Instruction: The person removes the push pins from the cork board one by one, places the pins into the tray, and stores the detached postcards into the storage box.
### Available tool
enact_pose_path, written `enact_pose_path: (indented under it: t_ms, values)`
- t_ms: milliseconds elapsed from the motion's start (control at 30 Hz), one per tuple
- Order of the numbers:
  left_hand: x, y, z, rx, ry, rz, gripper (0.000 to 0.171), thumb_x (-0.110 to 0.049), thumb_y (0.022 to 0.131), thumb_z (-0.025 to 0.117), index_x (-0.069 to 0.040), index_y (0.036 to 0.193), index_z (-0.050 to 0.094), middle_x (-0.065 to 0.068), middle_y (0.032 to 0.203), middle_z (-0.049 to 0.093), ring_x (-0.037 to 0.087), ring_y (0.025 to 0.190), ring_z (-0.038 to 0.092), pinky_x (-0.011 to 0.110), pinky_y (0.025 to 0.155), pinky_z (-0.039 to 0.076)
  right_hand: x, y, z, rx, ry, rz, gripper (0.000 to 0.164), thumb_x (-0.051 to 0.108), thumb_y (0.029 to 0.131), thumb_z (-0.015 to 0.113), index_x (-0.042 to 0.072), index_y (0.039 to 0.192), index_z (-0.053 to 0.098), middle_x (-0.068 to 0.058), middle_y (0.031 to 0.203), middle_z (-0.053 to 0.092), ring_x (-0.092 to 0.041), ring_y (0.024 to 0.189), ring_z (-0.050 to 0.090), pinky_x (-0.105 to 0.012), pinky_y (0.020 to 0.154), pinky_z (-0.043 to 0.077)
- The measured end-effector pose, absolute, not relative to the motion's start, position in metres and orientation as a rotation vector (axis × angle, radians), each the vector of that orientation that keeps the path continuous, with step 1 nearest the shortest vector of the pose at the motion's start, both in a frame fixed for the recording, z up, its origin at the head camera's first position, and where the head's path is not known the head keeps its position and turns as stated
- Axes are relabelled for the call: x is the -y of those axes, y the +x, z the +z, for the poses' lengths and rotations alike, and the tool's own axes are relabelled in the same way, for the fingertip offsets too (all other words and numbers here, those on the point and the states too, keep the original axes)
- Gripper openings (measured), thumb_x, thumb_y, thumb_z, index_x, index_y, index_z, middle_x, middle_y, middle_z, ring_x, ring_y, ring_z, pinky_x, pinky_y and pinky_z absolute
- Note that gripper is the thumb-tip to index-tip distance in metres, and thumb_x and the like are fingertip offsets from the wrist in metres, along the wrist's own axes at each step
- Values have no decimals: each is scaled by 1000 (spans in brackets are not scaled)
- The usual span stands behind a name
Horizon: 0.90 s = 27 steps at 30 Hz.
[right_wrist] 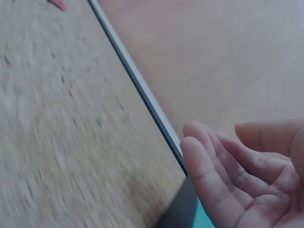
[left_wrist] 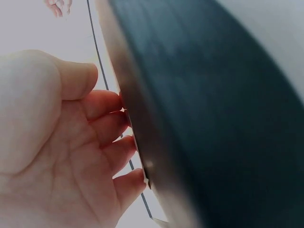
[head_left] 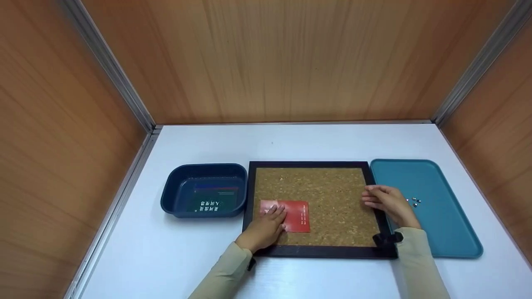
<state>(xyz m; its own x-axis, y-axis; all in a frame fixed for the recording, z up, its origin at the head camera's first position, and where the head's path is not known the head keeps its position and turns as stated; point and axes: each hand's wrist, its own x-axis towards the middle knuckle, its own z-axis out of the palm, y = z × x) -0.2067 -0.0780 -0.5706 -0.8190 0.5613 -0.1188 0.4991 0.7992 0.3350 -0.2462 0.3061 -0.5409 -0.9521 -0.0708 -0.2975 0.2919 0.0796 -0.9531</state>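
Observation:
A red card with white print lies flat on the left part of a cork board framed in black. My left hand rests on the card's left half, fingers extended over it and hiding part of it. Above the board's right frame edge hovers my right hand. In the right wrist view, the right hand's fingers are loosely bent, with the thumb apart from them and nothing visible between. Several small shiny metal pieces, apparently pins, lie on a teal tray beside that hand.
Left of the board stands a dark blue basin, with a dark green printed card or booklet inside. All of this is on a white table, enclosed by wood-grain panels at the back and both sides.

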Motion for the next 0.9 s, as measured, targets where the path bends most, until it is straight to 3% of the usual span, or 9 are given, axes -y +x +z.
enact_pose_path:
  t_ms: [233,467,900]
  values:
    - [78,-207,-570,-2773,829,426,49,-29,104,38,-8,148,37,7,155,35,27,144,30,47,117,28,-281,-254,-544,-2014,189,-1982,51,20,99,55,-17,131,43,-4,95,71,-12,89,70,-27,83,58]
    - [77,-206,-570,-2768,832,414,48,-27,103,40,-8,148,38,7,155,35,28,144,30,49,116,30,-256,-257,-550,-1943,164,-1964,51,18,101,50,-17,137,38,-13,106,71,-14,92,71,-28,85,57]
    - [77,-207,-570,-2768,822,411,48,-27,103,40,-8,147,39,7,155,34,27,145,30,49,116,29,-216,-257,-563,-1868,90,-1951,48,17,100,51,-19,131,44,-16,105,71,-17,93,71,-30,84,58]
